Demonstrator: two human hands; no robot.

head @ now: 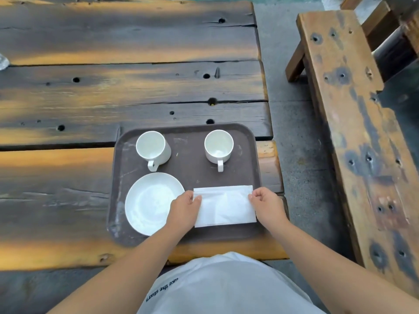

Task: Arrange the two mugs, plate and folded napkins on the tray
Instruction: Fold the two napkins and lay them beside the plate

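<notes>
A dark brown tray (188, 155) lies at the near right corner of the wooden table. Two white mugs stand upright along its far side, one at the left (153, 148) and one at the right (218, 146), both handles pointing toward me. A white plate (149, 200) fills the tray's near left. A folded white napkin (224, 206) lies flat at the near right. My left hand (184, 208) pinches the napkin's left edge and partly covers the plate's rim. My right hand (266, 205) pinches the napkin's right edge.
The rough plank table (113, 87) stretches far and left of the tray. A wooden bench (353, 123) stands to the right across a strip of concrete floor (292, 123). A pale object (3, 61) shows at the left edge.
</notes>
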